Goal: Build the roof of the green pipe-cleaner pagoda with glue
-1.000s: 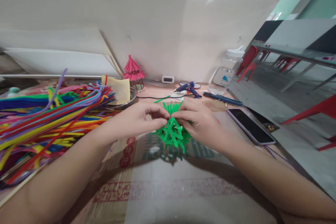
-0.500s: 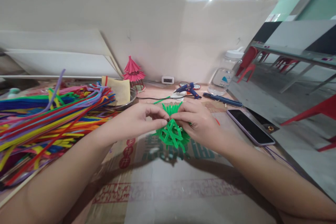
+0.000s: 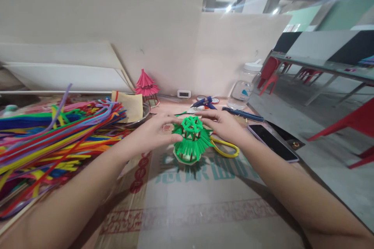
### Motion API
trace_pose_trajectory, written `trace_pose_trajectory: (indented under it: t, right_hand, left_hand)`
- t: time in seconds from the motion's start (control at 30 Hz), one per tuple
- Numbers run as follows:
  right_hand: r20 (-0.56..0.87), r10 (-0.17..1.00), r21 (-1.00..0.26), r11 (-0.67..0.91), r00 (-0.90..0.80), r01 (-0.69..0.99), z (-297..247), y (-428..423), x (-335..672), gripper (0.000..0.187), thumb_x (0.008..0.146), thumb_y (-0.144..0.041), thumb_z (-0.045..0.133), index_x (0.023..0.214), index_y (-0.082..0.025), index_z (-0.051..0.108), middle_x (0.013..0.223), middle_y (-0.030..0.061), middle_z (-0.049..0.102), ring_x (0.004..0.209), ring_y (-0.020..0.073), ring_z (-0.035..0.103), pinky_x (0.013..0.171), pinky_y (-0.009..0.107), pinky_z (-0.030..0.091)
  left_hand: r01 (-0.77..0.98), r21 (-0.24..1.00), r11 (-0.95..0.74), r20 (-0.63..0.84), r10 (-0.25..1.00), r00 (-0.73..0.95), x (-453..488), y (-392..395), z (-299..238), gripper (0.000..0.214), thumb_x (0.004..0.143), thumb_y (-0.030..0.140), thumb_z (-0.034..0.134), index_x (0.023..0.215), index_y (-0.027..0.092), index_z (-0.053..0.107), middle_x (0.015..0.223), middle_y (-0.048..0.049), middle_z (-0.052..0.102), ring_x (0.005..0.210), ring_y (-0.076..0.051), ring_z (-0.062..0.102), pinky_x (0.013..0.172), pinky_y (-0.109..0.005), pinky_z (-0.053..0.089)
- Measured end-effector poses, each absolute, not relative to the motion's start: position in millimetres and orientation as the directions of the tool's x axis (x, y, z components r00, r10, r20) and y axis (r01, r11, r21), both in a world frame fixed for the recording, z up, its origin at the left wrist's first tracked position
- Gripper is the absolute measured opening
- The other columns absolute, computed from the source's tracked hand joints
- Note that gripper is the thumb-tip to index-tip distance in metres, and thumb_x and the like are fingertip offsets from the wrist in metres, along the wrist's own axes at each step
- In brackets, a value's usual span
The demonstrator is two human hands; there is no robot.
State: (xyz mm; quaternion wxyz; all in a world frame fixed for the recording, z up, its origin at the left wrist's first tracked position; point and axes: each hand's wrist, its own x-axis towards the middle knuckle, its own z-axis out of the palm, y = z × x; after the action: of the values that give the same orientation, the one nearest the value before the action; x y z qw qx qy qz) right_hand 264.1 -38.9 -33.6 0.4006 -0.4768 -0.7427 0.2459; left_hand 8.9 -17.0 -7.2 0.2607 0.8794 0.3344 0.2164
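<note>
A small tiered pagoda model (image 3: 191, 146) with green fuzzy pipe-cleaner roofs and thin brown posts stands upright on the cardboard. Its pale base shows below the lower roof, and an open green lattice forms the top. On its left side my left hand (image 3: 156, 130) curves around the roof edge, thumb in front and fingers behind. My right hand (image 3: 226, 124) cups the other side, fingers reaching behind the top tier; its thumb is mostly hidden. Yellow-handled scissors (image 3: 229, 149) lie beneath my right wrist, their blades out of sight.
Many coloured pipe cleaners (image 3: 58, 136) are heaped at left beside a metal bowl (image 3: 143, 114). Behind are a pink pagoda model (image 3: 147, 85), a small clock (image 3: 184, 93) and a blue glue gun (image 3: 206, 102). A water bottle (image 3: 242, 87), blue cutter (image 3: 242, 114) and phone (image 3: 273, 142) sit at right.
The green pagoda has turned from tipped towards me to upright, showing its posts and base. My fingers have moved from pinching at its middle to its two sides. The yellow scissors now show.
</note>
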Motion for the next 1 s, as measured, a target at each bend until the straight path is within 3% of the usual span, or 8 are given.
trace_pose_trajectory:
  t: [0.13, 0.23, 0.37, 0.47, 0.63, 0.8, 0.93, 1.0]
  right_hand:
    - [0.276, 0.923, -0.673, 0.386, -0.270, 0.631, -26.7, -35.6, 292.7, 0.037, 0.092, -0.034, 0.060, 0.124, -0.018, 0.068, 0.102, 0.0078, 0.075, 0.085, 0.0183, 0.067, 0.078, 0.034, 0.052]
    - [0.131, 0.922, -0.516, 0.376, -0.363, 0.770, -34.3, -41.0, 312.5, 0.034, 0.088, -0.033, 0.065, 0.119, -0.021, 0.069, 0.090, 0.0051, 0.074, 0.076, 0.0190, 0.066, 0.070, 0.031, 0.050]
    - [0.040, 0.928, -0.274, 0.367, -0.371, 0.889, -54.6, -56.0, 320.0, 0.043, 0.078, -0.027, 0.074, 0.121, -0.024, 0.068, 0.104, 0.0094, 0.074, 0.090, 0.0250, 0.067, 0.073, 0.032, 0.048]
    - [0.013, 0.942, -0.199, 0.330, -0.334, 0.923, -63.1, -62.9, 316.0, 0.049, 0.079, -0.023, 0.071, 0.127, -0.023, 0.065, 0.109, 0.0128, 0.072, 0.094, 0.0268, 0.066, 0.072, 0.032, 0.046]
    - [0.020, 0.953, -0.251, 0.298, -0.303, 0.921, -67.0, -63.7, 309.9, 0.056, 0.076, -0.015, 0.066, 0.131, -0.025, 0.062, 0.099, 0.0075, 0.074, 0.080, 0.0216, 0.066, 0.064, 0.027, 0.043]
    - [0.122, 0.976, -0.334, 0.212, -0.181, 0.918, -80.3, -56.5, 315.0, 0.019, 0.089, -0.030, 0.061, 0.102, -0.020, 0.068, 0.096, 0.0113, 0.074, 0.080, 0.0231, 0.067, 0.065, 0.030, 0.045]
    - [0.254, 0.964, -0.412, 0.176, -0.073, 0.894, -80.4, -46.7, 329.3, 0.039, 0.092, -0.035, 0.054, 0.129, -0.021, 0.054, 0.102, 0.0099, 0.071, 0.088, 0.0247, 0.067, 0.074, 0.034, 0.049]
    - [0.351, 0.936, -0.455, 0.205, -0.037, 0.867, -71.0, -47.5, 334.5, 0.044, 0.091, -0.039, 0.056, 0.130, -0.021, 0.048, 0.093, 0.0060, 0.067, 0.081, 0.0228, 0.064, 0.072, 0.034, 0.050]
  left_hand:
    - [0.488, 0.556, -0.673, 0.278, 0.704, 0.654, 14.0, -15.3, -19.3, 0.044, 0.082, 0.050, 0.070, 0.115, 0.021, 0.067, 0.125, -0.0101, 0.064, 0.119, -0.028, 0.058, 0.106, -0.045, 0.044]
    - [0.486, 0.555, -0.675, 0.304, 0.708, 0.638, 17.6, -15.9, -24.7, 0.044, 0.084, 0.052, 0.068, 0.116, 0.021, 0.066, 0.128, -0.0104, 0.063, 0.122, -0.028, 0.057, 0.108, -0.045, 0.042]
    - [0.473, 0.596, -0.649, 0.285, 0.722, 0.631, 21.9, -19.5, -28.2, 0.048, 0.084, 0.053, 0.067, 0.119, 0.021, 0.065, 0.134, -0.0109, 0.061, 0.127, -0.029, 0.055, 0.111, -0.043, 0.040]
    - [0.478, 0.630, -0.612, 0.263, 0.747, 0.610, 24.9, -22.9, -28.4, 0.047, 0.083, 0.050, 0.068, 0.119, 0.019, 0.065, 0.133, -0.0109, 0.063, 0.125, -0.029, 0.057, 0.110, -0.043, 0.041]
    - [0.504, 0.698, -0.509, 0.210, 0.818, 0.535, 25.3, -27.3, -17.9, 0.040, 0.086, 0.045, 0.061, 0.112, 0.016, 0.066, 0.112, -0.0083, 0.071, 0.105, -0.027, 0.065, 0.095, -0.040, 0.049]
    - [0.422, 0.796, -0.434, 0.189, 0.840, 0.508, 17.8, -27.6, -1.1, 0.038, 0.085, 0.051, 0.058, 0.094, 0.015, 0.067, 0.094, -0.0055, 0.071, 0.089, -0.024, 0.066, 0.079, -0.034, 0.051]
    - [0.400, 0.811, -0.428, 0.196, 0.842, 0.502, 11.0, -28.8, 5.6, 0.040, 0.087, 0.054, 0.058, 0.094, 0.017, 0.068, 0.095, -0.0044, 0.071, 0.090, -0.024, 0.065, 0.079, -0.033, 0.050]
    - [0.400, 0.812, -0.426, 0.202, 0.847, 0.491, 9.4, -31.3, 7.7, 0.040, 0.087, 0.054, 0.058, 0.095, 0.017, 0.068, 0.097, -0.0050, 0.072, 0.091, -0.024, 0.065, 0.079, -0.033, 0.050]
